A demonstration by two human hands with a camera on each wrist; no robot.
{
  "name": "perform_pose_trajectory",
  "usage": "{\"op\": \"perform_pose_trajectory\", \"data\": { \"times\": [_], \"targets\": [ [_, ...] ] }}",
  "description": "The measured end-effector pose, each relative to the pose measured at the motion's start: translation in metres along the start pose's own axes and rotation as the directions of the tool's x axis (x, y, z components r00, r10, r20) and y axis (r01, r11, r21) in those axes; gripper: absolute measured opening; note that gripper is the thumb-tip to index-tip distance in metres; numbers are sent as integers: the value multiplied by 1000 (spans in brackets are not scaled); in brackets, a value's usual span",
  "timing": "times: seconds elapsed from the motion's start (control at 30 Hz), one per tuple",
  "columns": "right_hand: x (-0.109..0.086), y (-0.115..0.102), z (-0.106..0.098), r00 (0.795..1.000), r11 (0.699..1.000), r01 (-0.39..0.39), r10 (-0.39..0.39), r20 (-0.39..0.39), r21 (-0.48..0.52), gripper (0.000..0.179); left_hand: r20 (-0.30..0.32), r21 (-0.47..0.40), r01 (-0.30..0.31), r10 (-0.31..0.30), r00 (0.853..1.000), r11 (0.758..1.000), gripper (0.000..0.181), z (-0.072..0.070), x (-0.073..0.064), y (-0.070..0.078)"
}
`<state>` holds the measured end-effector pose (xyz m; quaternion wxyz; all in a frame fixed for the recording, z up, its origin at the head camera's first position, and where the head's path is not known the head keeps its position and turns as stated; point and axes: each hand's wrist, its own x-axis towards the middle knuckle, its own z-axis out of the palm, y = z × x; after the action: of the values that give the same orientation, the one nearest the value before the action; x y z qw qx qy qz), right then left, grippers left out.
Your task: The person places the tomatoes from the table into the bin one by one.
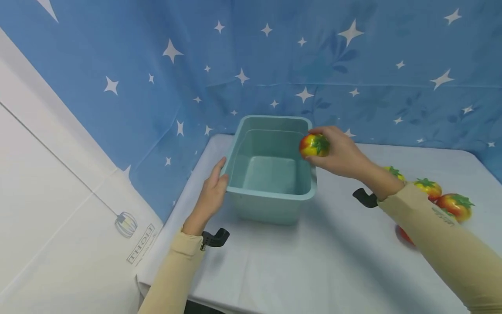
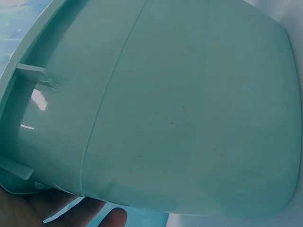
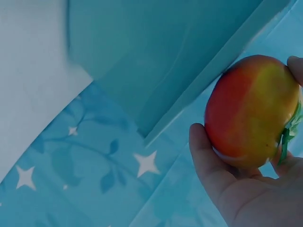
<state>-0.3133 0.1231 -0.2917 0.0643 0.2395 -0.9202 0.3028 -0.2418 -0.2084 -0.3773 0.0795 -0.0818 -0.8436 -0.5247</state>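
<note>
Tomatoes number at least five: my right hand (image 1: 341, 151) grasps one tomato (image 1: 311, 146) by the right rim of one teal tub (image 1: 268, 209), centre frame, its leafy cap facing right, long axis near upright in the right-wrist view. Four others (image 1: 455, 208) lie at right, partly behind my sleeve (image 1: 441, 244). My left hand (image 1: 209, 196) touches the tub's left rim; whether gripping, I cannot tell.

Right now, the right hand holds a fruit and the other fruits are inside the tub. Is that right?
No: the other fruits are on the table, outside the tub, as the head view shows. The right hand does hold a fruit.
</note>
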Motion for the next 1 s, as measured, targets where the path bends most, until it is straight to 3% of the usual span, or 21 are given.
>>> {"op": "perform_pose_trajectory", "data": {
  "times": [0.43,0.77,1.0],
  "targets": [
    [12,-25,33,988,993,108,-111,110,37,65,6,-4,-19,19,1000,1000,54,0,-2,1],
    [15,-35,60,953,987,160,-163,254,34,69,-3,14,-6,6,1000,1000,55,0,-1,0],
    [15,-38,64,924,979,203,-196,328,13,71,-8,17,-5,5,1000,1000,56,1,-1,0]
  ]
}}
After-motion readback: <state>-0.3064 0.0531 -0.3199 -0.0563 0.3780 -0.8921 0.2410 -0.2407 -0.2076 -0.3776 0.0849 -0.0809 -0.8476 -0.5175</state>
